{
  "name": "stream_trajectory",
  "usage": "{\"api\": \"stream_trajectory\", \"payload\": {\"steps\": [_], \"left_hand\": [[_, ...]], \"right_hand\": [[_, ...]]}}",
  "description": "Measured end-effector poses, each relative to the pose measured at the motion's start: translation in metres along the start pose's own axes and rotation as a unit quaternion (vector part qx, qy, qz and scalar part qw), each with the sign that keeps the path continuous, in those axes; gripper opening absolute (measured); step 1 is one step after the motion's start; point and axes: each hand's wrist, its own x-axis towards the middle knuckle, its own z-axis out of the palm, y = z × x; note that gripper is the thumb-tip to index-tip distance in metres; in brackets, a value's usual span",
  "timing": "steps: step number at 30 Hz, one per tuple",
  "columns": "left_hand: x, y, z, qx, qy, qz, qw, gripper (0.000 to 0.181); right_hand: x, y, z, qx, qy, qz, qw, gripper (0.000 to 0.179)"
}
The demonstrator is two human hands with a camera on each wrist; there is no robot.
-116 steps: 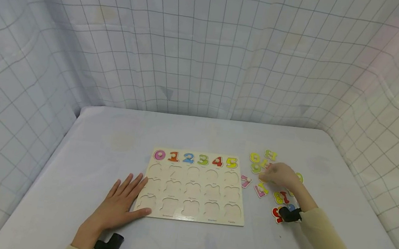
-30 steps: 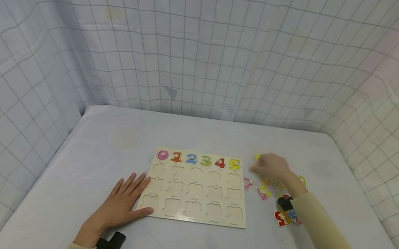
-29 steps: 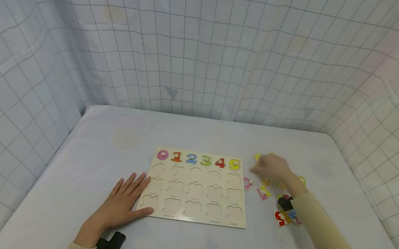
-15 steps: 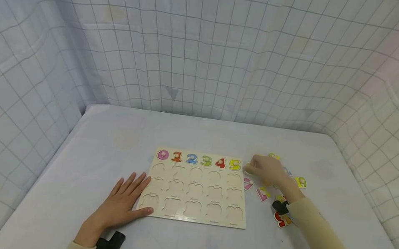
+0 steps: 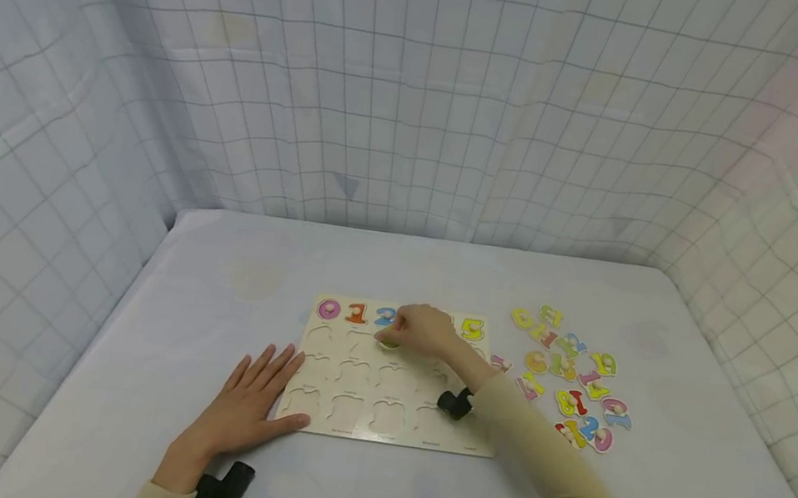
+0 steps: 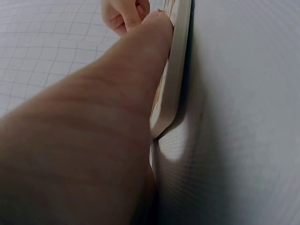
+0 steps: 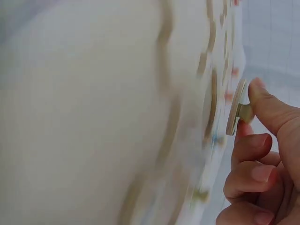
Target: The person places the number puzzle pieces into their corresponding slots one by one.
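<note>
The right hand (image 5: 422, 329) has moved from the loose pieces (image 5: 538, 362) to over the board (image 5: 366, 426). To its left, the left hand (image 5: 242, 405) lies spread on the board's edge. The right hand pinches a piece (image 7: 235, 108) beneath it by the knob (image 7: 244, 112); best keep it level, matching outlines before pressing.

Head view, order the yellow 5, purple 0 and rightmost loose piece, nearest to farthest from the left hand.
1. Purple 0, far-left corner of the board.
2. Yellow 5, far-right corner.
3. Rightmost loose piece, right of the board.
</note>
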Motion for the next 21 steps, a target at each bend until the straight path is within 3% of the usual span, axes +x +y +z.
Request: {"api": "stream_trajectory", "payload": {"steps": [12,21], "left_hand": [[0.000,0.001,0.008,0.002,0.007,0.007,1.0000,0.089],[-0.003,0.002,0.007,0.009,0.011,0.006,0.9999,0.089]], "right_hand": [[0.042,-0.062,0.043,0.007,0.008,0.012,0.9999,0.043],[0.054,-0.084,0.060,-0.051,0.028,0.047,0.9972,0.053]]}}
